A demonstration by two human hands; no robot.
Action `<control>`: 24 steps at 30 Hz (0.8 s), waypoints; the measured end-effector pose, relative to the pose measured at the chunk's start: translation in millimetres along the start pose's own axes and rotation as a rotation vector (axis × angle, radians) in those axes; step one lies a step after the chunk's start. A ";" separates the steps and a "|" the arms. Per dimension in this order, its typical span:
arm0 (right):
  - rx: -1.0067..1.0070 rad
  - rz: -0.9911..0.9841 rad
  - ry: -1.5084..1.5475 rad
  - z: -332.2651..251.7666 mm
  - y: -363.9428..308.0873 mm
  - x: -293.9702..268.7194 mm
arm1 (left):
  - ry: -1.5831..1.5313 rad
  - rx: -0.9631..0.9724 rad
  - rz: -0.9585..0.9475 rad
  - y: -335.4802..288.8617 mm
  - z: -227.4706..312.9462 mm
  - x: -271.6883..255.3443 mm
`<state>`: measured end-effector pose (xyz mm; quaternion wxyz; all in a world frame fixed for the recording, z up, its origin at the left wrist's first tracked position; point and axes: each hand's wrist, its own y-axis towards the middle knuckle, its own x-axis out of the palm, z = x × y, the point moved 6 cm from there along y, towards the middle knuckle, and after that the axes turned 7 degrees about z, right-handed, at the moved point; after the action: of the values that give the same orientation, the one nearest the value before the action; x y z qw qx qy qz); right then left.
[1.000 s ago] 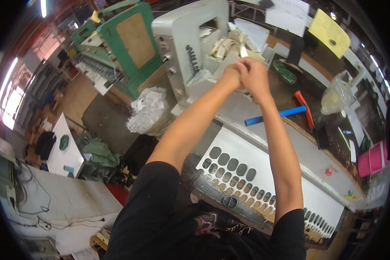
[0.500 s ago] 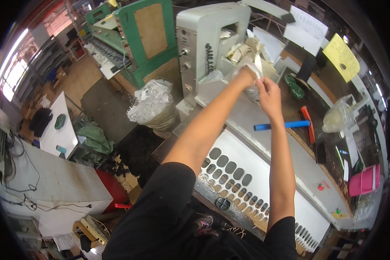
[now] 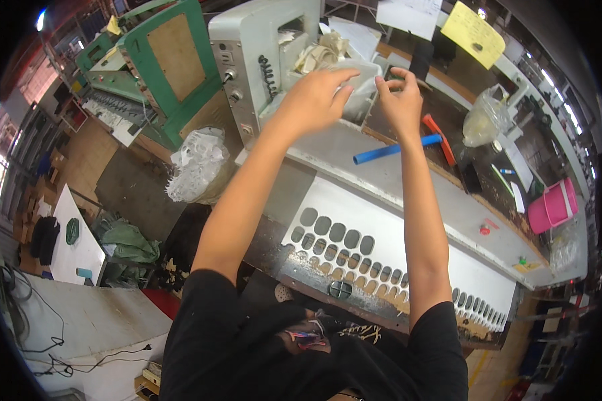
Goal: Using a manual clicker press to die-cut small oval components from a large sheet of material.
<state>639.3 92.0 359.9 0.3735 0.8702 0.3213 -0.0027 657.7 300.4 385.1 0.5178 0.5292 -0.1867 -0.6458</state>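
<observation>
A long grey desk (image 3: pixel 394 200) with rows of oval slots in its front panel runs across the shop, and at its far end stands a pale grey machine (image 3: pixel 261 47) with knobs and a coiled cord on its side. Behind that sits a green framed machine (image 3: pixel 174 60) with a brown board in it. A bunched clear plastic bag (image 3: pixel 197 164) hangs below the desk edge, and another clear bag (image 3: pixel 481 120) sits on the dark back shelf. A pink bucket (image 3: pixel 548 207) stands far right, a yellow sheet (image 3: pixel 473 32) hangs above, and a blue tube (image 3: pixel 396 148) lies on the desk beside an orange-red tool (image 3: pixel 441 137).

Both arms reach up to the machine's opening. The left hand (image 3: pixel 314 97) is spread flat, fingers loosely open, lying over a pale, thin piece (image 3: pixel 364 83) at the mouth of the machine, touching it rather than clamping it. The right hand (image 3: pixel 401 100) is just beside, fingers curled narrow with thumb and forefinger nearly pinched; whether it grips anything I cannot tell. Crumpled beige scraps (image 3: pixel 321 50) sit in the opening just behind.

The pale piece looks light and thin, likely bendable and easy to crease, so I would take it by its free edge with a fingertip pinch, the other palm supporting it.
</observation>
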 end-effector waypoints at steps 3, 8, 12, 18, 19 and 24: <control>-0.230 0.136 0.015 -42.9 -75.2 -60.6 | -0.271 -0.169 0.185 -110.8 40.0 -14.1; 0.075 -0.452 -0.093 49.3 -306.0 -116.5 | -0.363 -0.675 -0.547 -372.0 33.5 83.2; 0.116 -0.819 -0.362 90.2 -410.7 -151.9 | -0.357 -0.644 -0.522 -443.7 64.7 97.7; 0.343 -0.890 -0.191 104.5 -443.9 -152.8 | -0.175 -0.506 -0.483 -448.2 92.8 90.5; 0.352 -0.885 -0.185 102.7 -438.9 -148.7 | -0.172 -0.503 -0.494 -451.4 93.3 90.8; 0.121 -0.988 -0.258 108.7 -442.3 -132.9 | -0.113 -0.494 -0.496 -460.2 101.9 92.1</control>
<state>311.2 174.7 27.4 0.3134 0.6272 0.6446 -0.3047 360.4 370.7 14.5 0.4465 0.3807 0.0811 -0.8057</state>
